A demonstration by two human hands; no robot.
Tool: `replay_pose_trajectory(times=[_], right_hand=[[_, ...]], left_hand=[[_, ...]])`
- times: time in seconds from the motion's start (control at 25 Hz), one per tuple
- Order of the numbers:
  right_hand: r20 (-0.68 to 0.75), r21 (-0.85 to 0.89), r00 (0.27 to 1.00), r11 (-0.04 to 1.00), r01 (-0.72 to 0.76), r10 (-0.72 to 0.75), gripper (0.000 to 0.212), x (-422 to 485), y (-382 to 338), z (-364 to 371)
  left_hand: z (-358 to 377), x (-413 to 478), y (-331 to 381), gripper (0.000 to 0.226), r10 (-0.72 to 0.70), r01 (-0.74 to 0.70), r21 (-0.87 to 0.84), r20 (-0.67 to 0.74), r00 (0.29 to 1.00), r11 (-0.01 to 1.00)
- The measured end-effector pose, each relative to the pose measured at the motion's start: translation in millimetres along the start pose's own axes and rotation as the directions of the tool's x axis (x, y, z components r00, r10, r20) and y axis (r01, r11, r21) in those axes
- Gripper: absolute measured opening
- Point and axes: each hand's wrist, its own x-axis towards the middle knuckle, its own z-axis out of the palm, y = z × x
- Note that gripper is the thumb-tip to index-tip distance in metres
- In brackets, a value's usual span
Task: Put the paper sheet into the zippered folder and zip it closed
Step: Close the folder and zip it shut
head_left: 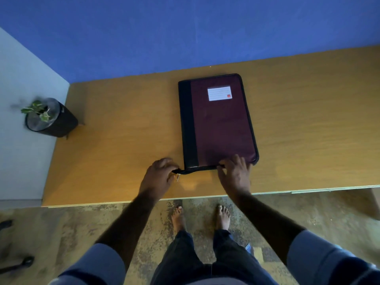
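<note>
Left hand (159, 177) is at the folder's near-left corner, fingers pinched on the black zipper tail (178, 171); a small metal pull (178, 177) dangles just below the grip. Right hand (234, 173) presses flat and spread on the folder's (222, 124) near-right corner, gripping nothing, just pinning it down. Folder lies shut on the table (115, 140), spine strip on the left, label (219, 93) at the far end. No sheet visible, presumably already inside. Near edge looks zipped, can't confirm the other sides.

Handling guess: soft fabric cover over stiff boards, light, slides easily on smooth wood, so one hand has to anchor it. Zipper tape is floppy; keep it taut and pull by the metal tab, not the fabric. Corners are where the slider likely binds.

Potted plant (46, 117) sits well off to the far left, not in the way.
</note>
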Motion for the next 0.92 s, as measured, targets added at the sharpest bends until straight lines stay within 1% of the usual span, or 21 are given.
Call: replay_pose_trajectory(times=[0.08,0.16,0.24,0.36,0.52,0.6,0.76,0.84,0.92], right_hand=[[0.078,-0.004,0.992,0.995,0.103,-0.102,0.016,-18.9,-22.2,19.0],[0.173,-0.026,0.973,0.987,0.157,-0.150,0.026,-31.5,-43.8,36.7],[0.221,-0.050,0.964,0.985,0.163,-0.148,0.033,-38.5,-63.2,51.0],[0.220,-0.014,0.973,0.997,0.082,-0.077,0.038,-40.6,-83.0,63.8],[0.160,0.020,0.987,1.000,-0.023,0.020,0.034,-32.8,-90.4,71.3],[0.157,0.040,0.985,0.996,-0.075,0.067,0.031,-32.5,-92.4,74.7],[0.128,0.120,0.987,0.987,-0.108,0.093,0.021,-37.1,-98.6,82.6],[0.127,0.143,0.985,0.981,-0.133,0.115,0.021,-36.8,-101.0,82.9],[0.131,0.145,0.983,0.979,-0.145,0.126,0.026,-37.4,-104.2,82.9]], left_hand=[[0.4,5.8,3.4,0.025,0.043,-0.042,0.025,-0.033,0.999,0.999],[0.8,10.1,2.9,0.018,0.027,-0.030,-0.043,-0.073,0.997,0.999],[2.4,9.4,-2.4,0.017,-0.020,0.008,-0.136,-0.090,0.996,0.991],[6.8,3.1,-8.5,0.018,-0.028,0.008,-0.192,-0.100,0.995,0.981],[10.2,-0.2,-7.5,0.018,-0.039,0.013,-0.264,-0.095,0.995,0.965],[11.9,0.2,-9.1,0.017,-0.044,0.018,-0.304,-0.080,0.996,0.953],[9.3,-0.4,-10.7,0.014,-0.016,-0.011,-0.331,-0.079,0.997,0.944],[7.2,1.5,-9.6,0.011,-0.014,-0.015,-0.320,-0.088,0.996,0.947],[4.4,5.4,-8.2,0.009,-0.030,0.002,-0.337,-0.076,0.997,0.942]])
